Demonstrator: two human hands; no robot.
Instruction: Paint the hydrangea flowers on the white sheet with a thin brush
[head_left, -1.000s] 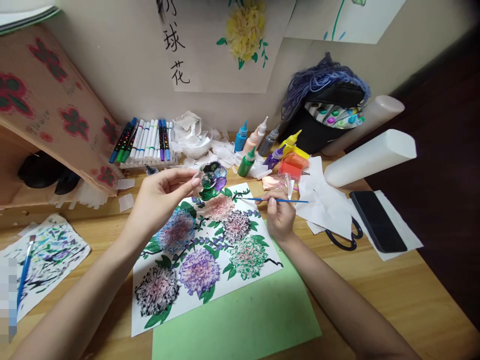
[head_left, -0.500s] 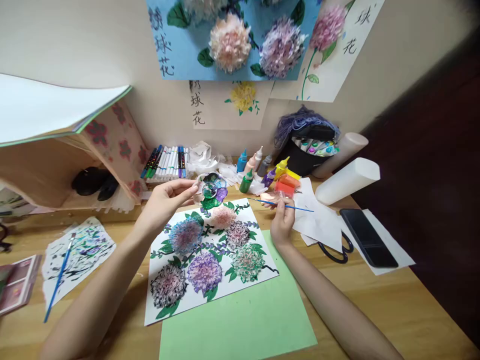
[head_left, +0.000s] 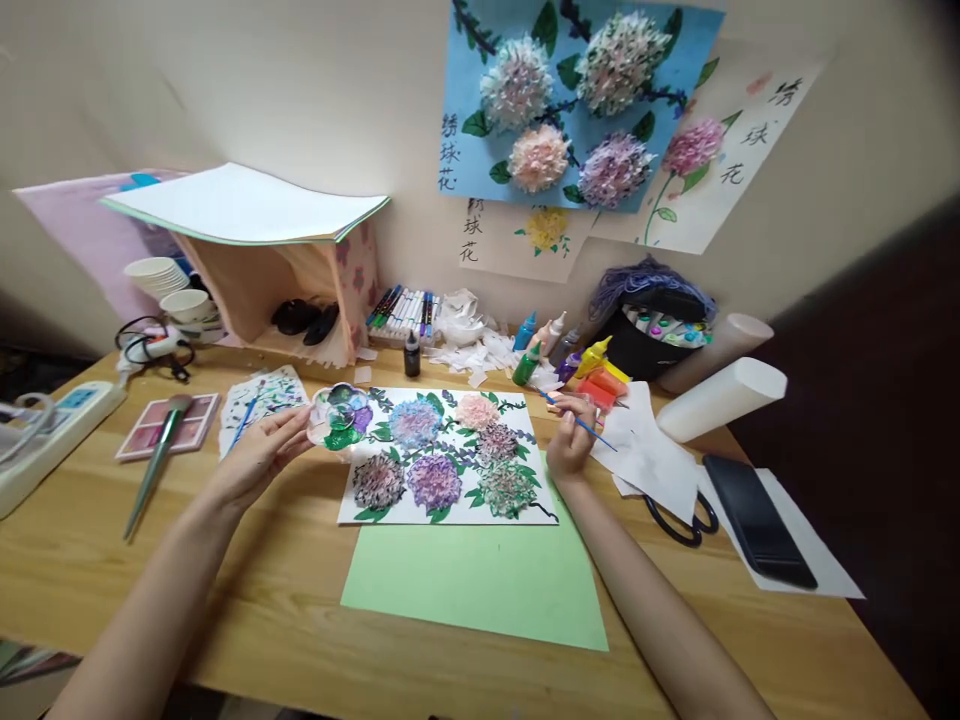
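My left hand (head_left: 264, 445) is closed on the edge of a small round paint palette (head_left: 347, 437), smeared with green, purple and dark paint. The palette is raised by the upper left corner of the flower picture (head_left: 457, 510), a white sheet with several ruffled blooms, green leaves and dark stems. My right hand (head_left: 571, 440) grips a thin blue paintbrush (head_left: 604, 440) whose tip points up and left. That hand is at the picture's right side, above the corner of a green sheet (head_left: 480, 590) lying partly under the picture.
Behind the picture are a black bottle (head_left: 412, 355), paper scraps (head_left: 480, 352), markers (head_left: 405, 312) and paint bottles (head_left: 527, 362). At right lie scissors (head_left: 682, 535) and a phone (head_left: 757, 520). A makeup brush (head_left: 161, 460) and paint-blotted paper (head_left: 259, 392) are on the left.
My left hand has carried the palette left, from above the picture's top edge to its upper left corner. The view has turned left and widened. My right hand keeps the brush in nearly the same place.
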